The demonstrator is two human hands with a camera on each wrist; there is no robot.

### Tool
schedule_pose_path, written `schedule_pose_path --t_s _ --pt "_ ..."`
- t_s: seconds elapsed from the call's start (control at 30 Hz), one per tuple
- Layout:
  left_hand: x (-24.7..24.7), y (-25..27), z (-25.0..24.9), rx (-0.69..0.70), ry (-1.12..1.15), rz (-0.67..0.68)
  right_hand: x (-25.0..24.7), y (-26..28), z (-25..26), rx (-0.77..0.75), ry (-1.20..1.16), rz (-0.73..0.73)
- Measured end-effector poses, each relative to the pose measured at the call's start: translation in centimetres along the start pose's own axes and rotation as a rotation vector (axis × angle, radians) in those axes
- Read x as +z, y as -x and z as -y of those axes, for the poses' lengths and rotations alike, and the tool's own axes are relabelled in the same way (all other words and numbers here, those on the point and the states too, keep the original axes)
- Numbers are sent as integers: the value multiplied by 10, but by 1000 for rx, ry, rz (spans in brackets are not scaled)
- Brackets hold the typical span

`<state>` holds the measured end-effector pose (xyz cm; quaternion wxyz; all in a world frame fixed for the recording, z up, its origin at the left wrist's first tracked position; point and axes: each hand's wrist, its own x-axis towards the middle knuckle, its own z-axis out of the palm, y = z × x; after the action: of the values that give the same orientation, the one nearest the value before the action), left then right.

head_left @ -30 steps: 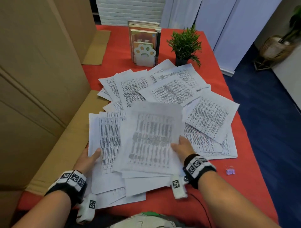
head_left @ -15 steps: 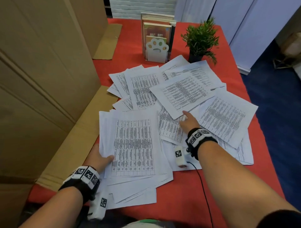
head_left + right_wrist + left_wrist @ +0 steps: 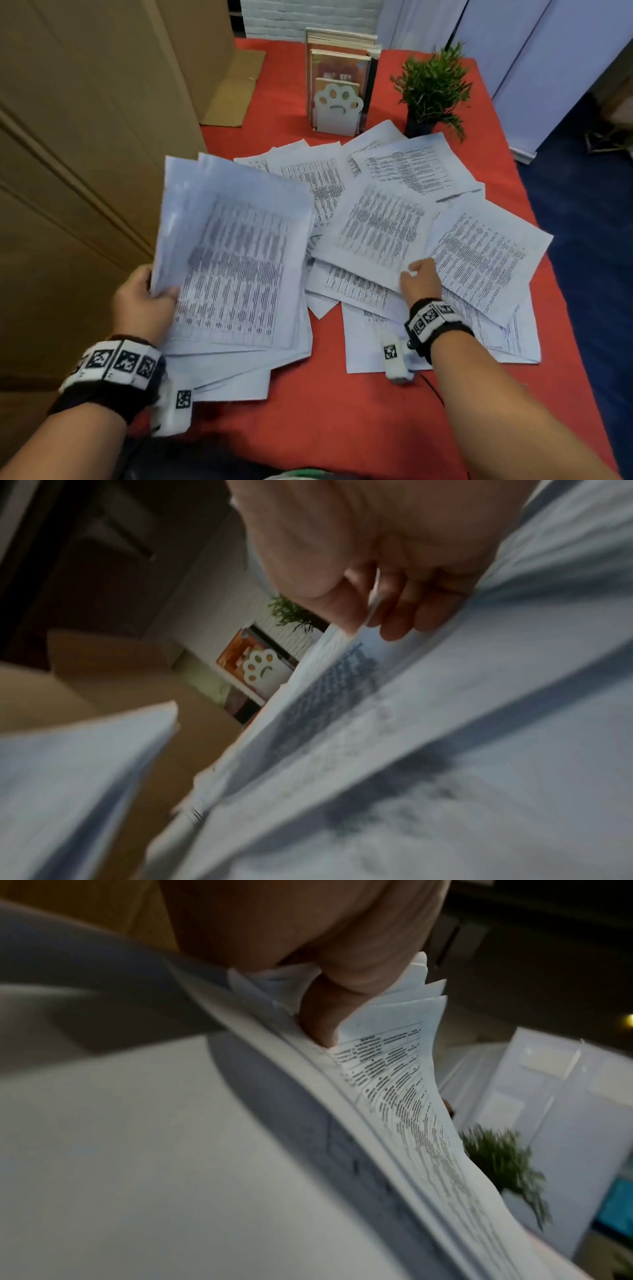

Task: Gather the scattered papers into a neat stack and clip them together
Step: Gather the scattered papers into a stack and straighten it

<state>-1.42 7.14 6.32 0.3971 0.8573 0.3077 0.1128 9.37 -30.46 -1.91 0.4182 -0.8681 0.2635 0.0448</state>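
Printed white sheets lie scattered over the red table (image 3: 325, 411). My left hand (image 3: 159, 296) grips the left edge of a gathered paper stack (image 3: 236, 267), thumb on top, and holds it tilted up off the table; loose sheets (image 3: 239, 373) lie under it. The left wrist view shows my thumb (image 3: 325, 1015) pressed on the fanned stack (image 3: 394, 1096). My right hand (image 3: 412, 274) pinches the near corner of a middle sheet (image 3: 376, 226). In the right wrist view thumb and fingers (image 3: 397, 620) hold that sheet's edge (image 3: 342, 696). No clip is in view.
Tall cardboard boxes (image 3: 85, 171) stand along the left side of the table. A paw-shaped bookend with books (image 3: 339, 102) and a small potted plant (image 3: 431, 85) are at the back. Blue floor (image 3: 589, 257) lies beyond the table's right edge.
My left hand has lifted the gathered stack from flat on the table and tilted it up. My right hand has shifted right and taken hold of a sheet's corner.
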Motion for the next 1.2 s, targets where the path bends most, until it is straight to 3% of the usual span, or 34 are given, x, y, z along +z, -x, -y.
schedule_pose_path --t_s 0.13,0.2,0.4,0.6,0.77,0.87,0.97,1.1,1.2 --pt "4 -7 -20 -70 200 35 -19 3 -30 21 -43 81" --pt "19 -10 -21 -155 317 134 -25 0 -32 13 54 71" --pt "89 -7 -27 -366 388 445 -17 12 -13 13 -69 225" --pt "134 10 -38 -267 171 553 -16 43 -44 -22 84 382" --pt "155 28 -38 -129 -85 564 -27 59 -50 -23 154 310" --pt "165 45 -39 -76 -68 593 -21 63 -48 -59 241 394" --pt "166 58 -40 -74 43 534 -16 77 -51 -48 143 442" --pt "148 61 -30 20 -195 517 -24 87 -52 -2 115 519" --pt "135 68 -31 86 -88 546 -26 85 -50 -25 139 502"
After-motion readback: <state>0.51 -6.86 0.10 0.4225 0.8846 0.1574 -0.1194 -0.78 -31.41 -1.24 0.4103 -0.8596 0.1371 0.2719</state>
